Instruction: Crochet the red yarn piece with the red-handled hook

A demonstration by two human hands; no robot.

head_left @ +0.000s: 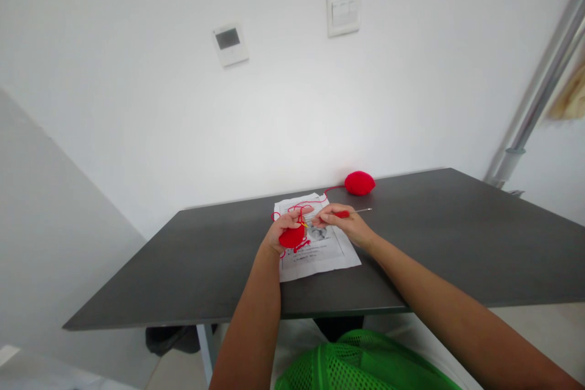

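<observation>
My left hand (282,228) is closed on a small red crocheted piece (292,236), with red yarn running over its fingers. A tiny yellow item (304,225), perhaps a stitch marker, shows at the piece's upper right edge. Close beside it, my right hand (336,217) grips a crochet hook (342,214) with a red handle. The hook's metal shaft points right, away from the crocheted piece. Whether the right fingertips touch the yellow item I cannot tell. Loose red yarn (301,247) hangs below the piece.
Under my hands lies a printed paper sheet (320,263) on the dark table (219,268). A red yarn ball (359,183) sits at the table's back by the wall, its strand leading to my left hand. A wall switch (344,13) and a small panel (230,44) are above.
</observation>
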